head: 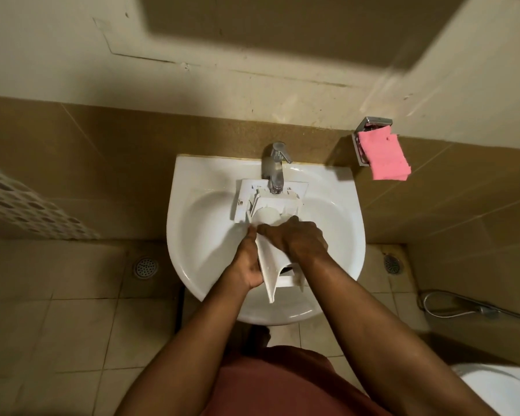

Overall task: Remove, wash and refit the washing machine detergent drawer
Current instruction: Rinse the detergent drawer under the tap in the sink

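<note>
The white detergent drawer (272, 202) lies in the white wash basin (192, 235), its far end under the chrome tap (273, 166). My left hand (248, 262) grips the drawer's left side wall near its close end. On top of the drawer lies my right hand (294, 237), fingers curled over the inside and reaching toward the left wall. The near end of the drawer (270, 280) sticks out toward me between my wrists. I see no running water.
A pink cloth (383, 156) hangs from a chrome wall holder at the right. Floor drains (145, 267) sit on the tiled floor at either side of the basin. A hose (463, 307) lies at the right, and a toilet rim (505, 391) shows at the bottom right.
</note>
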